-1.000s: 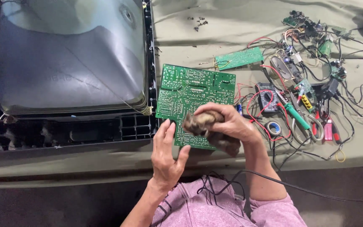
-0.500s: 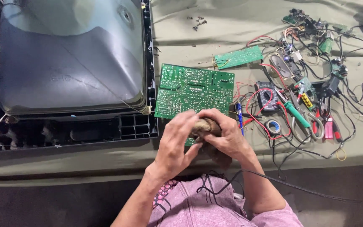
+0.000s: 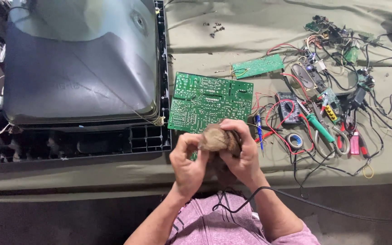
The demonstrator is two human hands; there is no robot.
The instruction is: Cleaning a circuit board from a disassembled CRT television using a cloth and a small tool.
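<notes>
Both hands are gripping a brown wad of cloth (image 3: 217,137) just above the near edge of the large green circuit board (image 3: 209,102). Left hand (image 3: 188,164) is pinching its lower left side; right hand (image 3: 243,152) is wrapping fingers (image 3: 232,124) over the top, curled tight on the fabric. The wad is looking soft, light and crushable, probably not slippery; any bunched fold should give a grip. The board is lying flat on the cloth-covered surface (image 3: 273,27), beside a picture tube (image 3: 78,63). A multimeter (image 3: 288,105) and a tape roll (image 3: 295,139) are sitting to the right.
</notes>
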